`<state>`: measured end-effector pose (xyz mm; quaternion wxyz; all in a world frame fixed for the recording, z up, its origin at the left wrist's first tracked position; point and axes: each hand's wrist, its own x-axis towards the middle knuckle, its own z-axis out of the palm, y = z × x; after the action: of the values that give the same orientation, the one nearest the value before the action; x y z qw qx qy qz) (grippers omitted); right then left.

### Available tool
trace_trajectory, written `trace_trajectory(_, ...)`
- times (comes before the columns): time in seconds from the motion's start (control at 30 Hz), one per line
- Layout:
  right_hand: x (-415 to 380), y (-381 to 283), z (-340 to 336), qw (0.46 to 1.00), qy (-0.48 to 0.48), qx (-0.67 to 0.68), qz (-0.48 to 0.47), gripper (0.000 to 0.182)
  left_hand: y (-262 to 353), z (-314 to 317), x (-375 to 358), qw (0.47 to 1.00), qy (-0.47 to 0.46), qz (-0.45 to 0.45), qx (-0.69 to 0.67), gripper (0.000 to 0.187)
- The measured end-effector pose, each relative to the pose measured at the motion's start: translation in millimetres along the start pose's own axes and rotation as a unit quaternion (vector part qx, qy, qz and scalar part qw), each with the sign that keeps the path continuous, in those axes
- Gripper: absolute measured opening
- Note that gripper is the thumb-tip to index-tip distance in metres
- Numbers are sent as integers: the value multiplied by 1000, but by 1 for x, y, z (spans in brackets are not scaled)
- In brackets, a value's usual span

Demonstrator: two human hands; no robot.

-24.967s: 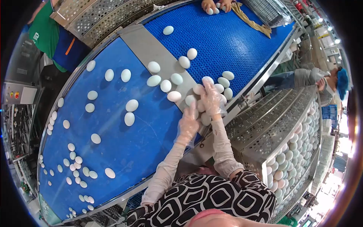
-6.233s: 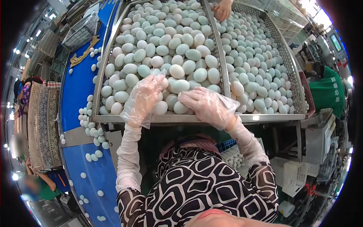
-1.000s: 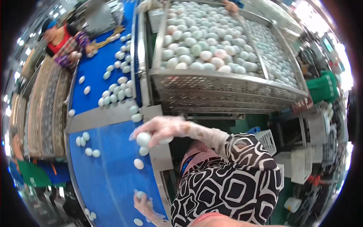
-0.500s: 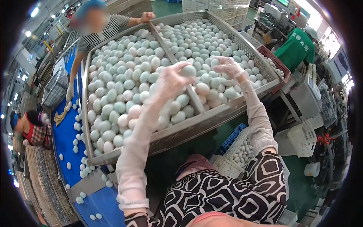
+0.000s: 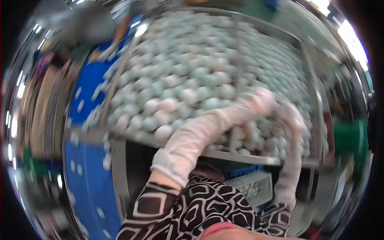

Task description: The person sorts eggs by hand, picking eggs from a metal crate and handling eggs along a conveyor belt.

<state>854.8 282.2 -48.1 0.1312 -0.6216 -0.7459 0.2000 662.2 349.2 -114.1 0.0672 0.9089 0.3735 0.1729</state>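
Observation:
Pale green and whitish eggs (image 5: pixel 189 95) fill a metal tray (image 5: pixel 262 159) split by a lengthwise divider. My left hand (image 5: pixel 262 102), in a clear glove, reaches across the divider to the eggs in the right section. Close beside it, my right hand (image 5: pixel 294 118), gloved too, is over the same section near its right side. Both hands are smeared by motion, so their fingers and anything in them cannot be made out. Whitish sleeve covers run up both forearms.
Left of the tray runs a blue conveyor belt (image 5: pixel 89 168) with scattered eggs. Another person's gloved hand (image 5: pixel 108 52) is over its far end, by a yellowish cloth. Below the tray's front edge stands a white crate (image 5: pixel 260 184) holding eggs.
My view has swung and blurred. The left hand, which held an egg above the divider, has shifted right over the right section. Both hands are now closer together and lower.

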Motion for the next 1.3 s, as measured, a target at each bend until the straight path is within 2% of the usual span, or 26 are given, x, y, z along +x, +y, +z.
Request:
trace_trajectory(0.03,-1,-12,3,990,120,-51,-48,48,13,-54,-19,995,3,37,-89,17)
trace_trajectory(0.07,-2,-23,5,960,244,-109,-80,45,15,-87,-40,993,54,102,10,19)
trace_trajectory(0.1,-27,-94,-14,970,235,-56,-37,43,18,-114,-55,989,72,106,70,21)
trace_trajectory(0.17,-79,-201,11,887,269,322,-194,46,13,-208,-142,975,197,94,48,24)
trace_trajectory(0.2,-92,-223,35,888,239,284,-270,48,9,-240,-184,965,253,54,32,26)
trace_trajectory(0.27,-92,-268,73,827,30,311,-468,48,-20,-271,-276,924,382,22,-21,33)
trace_trajectory(0.3,-80,-300,89,727,-154,361,-564,47,-26,-268,-330,891,446,-80,-14,35)
trace_trajectory(0.33,-79,-330,104,739,-289,306,-526,47,-32,-266,-383,848,498,-179,-21,37)
trace_trajectory(0.37,-80,-363,122,737,-416,237,-477,48,-33,-262,-448,824,465,-323,-2,38)
trace_trajectory(0.4,-83,-392,173,712,-437,287,-469,49,-42,-244,-506,778,479,-406,20,38)
trace_trajectory(0.5,-99,-481,326,748,-384,301,-449,46,-37,-153,-689,627,373,-679,79,54)
trace_trajectory(0.57,-90,-533,432,709,-301,298,-564,50,-6,-104,-790,560,328,-743,164,68)
trace_trajectory(0.6,-92,-564,462,737,-307,206,-567,54,18,-93,-831,503,291,-790,193,72)
trace_trajectory(0.63,-95,-588,487,758,-307,111,-565,57,40,-93,-869,453,240,-827,232,77)
trace_trajectory(0.7,-95,-617,536,728,-270,90,-624,61,71,-97,-944,353,119,-870,323,86)
trace_trajectory(0.73,-98,-630,551,729,-240,61,-638,64,84,-107,-972,319,119,-902,267,87)
trace_trajectory(0.77,-99,-639,565,726,-254,50,-637,65,90,-117,-994,286,119,-927,209,87)
trace_trajectory(0.87,-102,-656,596,715,-266,33,-645,62,76,-77,-1043,358,168,-889,231,68)
trace_trajectory(0.97,-76,-665,645,736,-234,19,-635,47,56,-57,-1044,388,314,-855,143,49)
trace_trajectory(1.03,-70,-689,638,800,-311,-4,-513,35,63,-109,-1006,303,324,-893,77,28)
trace_trajectory(1.1,-68,-702,609,809,-399,82,-424,28,105,-110,-1023,285,368,-881,86,24)
trace_trajectory(1.17,-81,-705,592,758,-412,85,-499,48,164,-97,-1050,284,410,-853,152,25)
trace_trajectory(1.2,-99,-709,591,724,-391,112,-557,54,185,-117,-1042,267,329,-880,214,35)
trace_trajectory(1.23,-118,-714,593,687,-365,142,-612,60,213,-102,-1065,306,244,-887,244,50)
trace_trajectory(1.27,-131,-713,608,649,-372,122,-652,64,217,-131,-1050,204,197,-950,133,59)
trace_trajectory(1.3,-145,-714,621,613,-375,100,-688,69,226,-125,-1056,211,199,-954,82,62)
